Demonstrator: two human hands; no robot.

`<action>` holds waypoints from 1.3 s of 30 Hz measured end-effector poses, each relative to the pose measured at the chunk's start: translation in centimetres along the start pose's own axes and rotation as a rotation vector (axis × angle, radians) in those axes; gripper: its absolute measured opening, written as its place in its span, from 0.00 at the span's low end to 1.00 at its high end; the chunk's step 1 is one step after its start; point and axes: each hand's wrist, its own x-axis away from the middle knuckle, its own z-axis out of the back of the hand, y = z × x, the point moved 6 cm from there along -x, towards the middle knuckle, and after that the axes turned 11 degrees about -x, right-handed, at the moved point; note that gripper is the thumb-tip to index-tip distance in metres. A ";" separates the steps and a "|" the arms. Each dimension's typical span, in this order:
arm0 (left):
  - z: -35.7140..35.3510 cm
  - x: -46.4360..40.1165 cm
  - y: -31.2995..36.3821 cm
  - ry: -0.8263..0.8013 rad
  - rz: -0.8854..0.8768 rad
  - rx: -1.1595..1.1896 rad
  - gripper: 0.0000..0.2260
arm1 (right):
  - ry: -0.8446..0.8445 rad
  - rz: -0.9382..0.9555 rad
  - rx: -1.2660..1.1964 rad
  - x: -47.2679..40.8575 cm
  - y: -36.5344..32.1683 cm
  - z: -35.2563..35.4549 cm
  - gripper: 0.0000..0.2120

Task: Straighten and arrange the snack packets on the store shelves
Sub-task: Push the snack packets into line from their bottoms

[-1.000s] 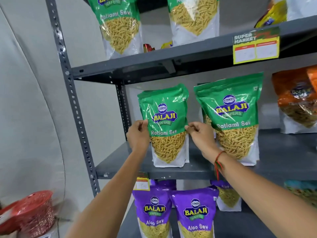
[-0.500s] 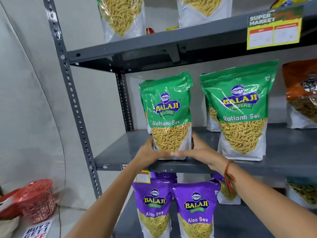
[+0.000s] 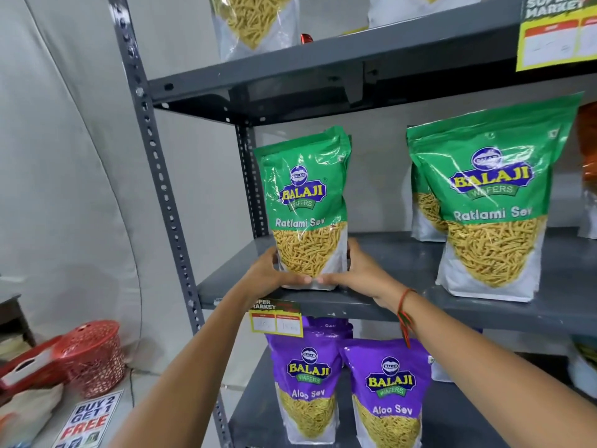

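A green Ratlami Sev packet (image 3: 307,202) stands upright near the left front of the grey middle shelf (image 3: 403,305), with another green packet right behind it. My left hand (image 3: 271,273) grips its bottom left corner and my right hand (image 3: 358,273) grips its bottom right, fingertips almost meeting at the base. A bigger-looking green Ratlami Sev packet (image 3: 494,202) stands to the right with one more behind it. Two purple Aloo Sev packets (image 3: 307,383) (image 3: 387,392) stand on the shelf below.
The top shelf (image 3: 323,63) carries more sev packets. An orange packet (image 3: 589,147) is at the right edge. Yellow price tags (image 3: 277,318) hang on shelf edges. A red basket (image 3: 93,354) and a "Buy 2 Get 1 Free" sign (image 3: 87,418) sit on the floor at left.
Both hands slid from the packet's mid sides down to its base. The packet now stands straighter, and the view has come closer.
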 end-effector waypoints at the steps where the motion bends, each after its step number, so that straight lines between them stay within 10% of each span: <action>1: 0.0 0.0 0.0 -0.002 0.000 0.002 0.44 | 0.000 0.002 0.000 -0.1 0.1 0.0 0.52; 8: 0.4 2.6 -0.2 0.125 0.023 0.028 0.47 | 0.101 0.063 0.010 2.0 -0.6 0.9 0.53; 15: -1.2 11.5 -0.8 0.745 0.117 0.246 0.14 | 0.316 0.409 0.016 11.7 -2.9 3.4 0.17; 24: -18.2 16.3 -6.9 0.183 0.302 0.053 0.11 | 0.229 -0.012 0.099 19.4 11.8 8.1 0.08; 29: -26.9 15.3 -10.6 -0.241 0.395 0.001 0.33 | 0.118 -0.420 0.109 20.4 23.0 7.4 0.30; 33: -30.6 13.0 -13.1 -0.301 0.400 0.002 0.41 | -0.036 -0.562 -0.024 19.9 29.3 3.9 0.46; 39: -33.1 10.6 -17.5 -0.283 0.456 0.092 0.36 | 0.068 -0.607 -0.323 18.7 34.1 2.2 0.36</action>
